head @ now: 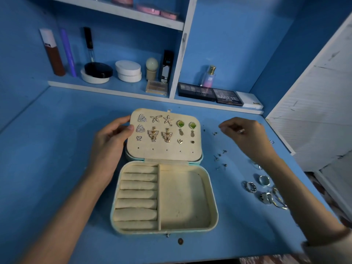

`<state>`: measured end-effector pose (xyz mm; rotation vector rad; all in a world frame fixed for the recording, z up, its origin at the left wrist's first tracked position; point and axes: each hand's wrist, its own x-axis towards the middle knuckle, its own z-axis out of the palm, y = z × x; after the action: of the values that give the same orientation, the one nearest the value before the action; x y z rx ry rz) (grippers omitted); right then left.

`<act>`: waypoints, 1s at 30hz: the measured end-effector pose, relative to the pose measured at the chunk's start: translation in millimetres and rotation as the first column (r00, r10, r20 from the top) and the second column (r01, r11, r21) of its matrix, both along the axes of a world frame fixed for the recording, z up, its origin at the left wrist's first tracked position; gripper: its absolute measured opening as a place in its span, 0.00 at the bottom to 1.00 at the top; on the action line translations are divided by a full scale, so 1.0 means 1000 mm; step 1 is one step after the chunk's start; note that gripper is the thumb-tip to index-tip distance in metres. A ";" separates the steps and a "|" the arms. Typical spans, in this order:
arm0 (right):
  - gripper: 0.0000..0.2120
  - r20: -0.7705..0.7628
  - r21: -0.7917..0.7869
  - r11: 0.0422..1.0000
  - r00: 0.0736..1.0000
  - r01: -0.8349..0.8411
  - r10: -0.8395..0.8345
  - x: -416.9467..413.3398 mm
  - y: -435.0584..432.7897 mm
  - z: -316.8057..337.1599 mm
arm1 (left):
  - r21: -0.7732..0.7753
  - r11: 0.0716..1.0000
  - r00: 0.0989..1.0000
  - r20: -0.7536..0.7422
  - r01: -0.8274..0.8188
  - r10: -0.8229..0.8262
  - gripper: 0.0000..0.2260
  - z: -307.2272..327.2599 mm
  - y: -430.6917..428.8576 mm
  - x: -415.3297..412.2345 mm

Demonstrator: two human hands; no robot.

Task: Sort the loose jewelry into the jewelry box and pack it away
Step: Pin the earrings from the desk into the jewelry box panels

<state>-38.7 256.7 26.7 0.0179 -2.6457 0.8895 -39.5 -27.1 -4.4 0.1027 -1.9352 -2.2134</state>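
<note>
The cream jewelry box (pixel 182 199) lies open on the blue desk. Its lid (pixel 165 151) holds several pinned earrings, among them starfish, butterflies and green squares. Ring rolls fill the left of the base and the right compartment is bare. My left hand (pixel 110 141) grips the lid's left edge. My right hand (pixel 245 136) hovers to the right of the lid with its fingers curled, fingertips pinched together; I cannot make out what they pinch. Small stud earrings (pixel 221 157) lie scattered under it. Several silver rings (pixel 264 189) sit further right.
A shelf at the back holds cosmetics: jars (pixel 128 71), bottles, a perfume bottle (pixel 208 77) and eyeshadow palettes (pixel 209 93). A white slatted panel (pixel 312 115) stands at the right. A small coin-like disc (pixel 180 241) lies by the desk's front edge.
</note>
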 end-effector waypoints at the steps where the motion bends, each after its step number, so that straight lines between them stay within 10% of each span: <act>1: 0.06 0.033 -0.016 0.999 0.999 0.037 -0.036 -0.005 0.010 -0.002 | 0.001 1.000 1.000 0.000 -0.001 0.001 0.13 0.000 0.000 0.000; 30: 0.01 0.244 0.176 0.983 0.970 -0.051 0.006 -0.043 0.020 -0.015 | 0.008 1.000 1.000 0.012 0.018 -0.018 0.12 0.003 0.000 0.001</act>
<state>-81.8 276.5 11.6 -0.0087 -2.9544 0.6953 -38.8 -27.4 -1.4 0.0998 -1.9412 -2.2373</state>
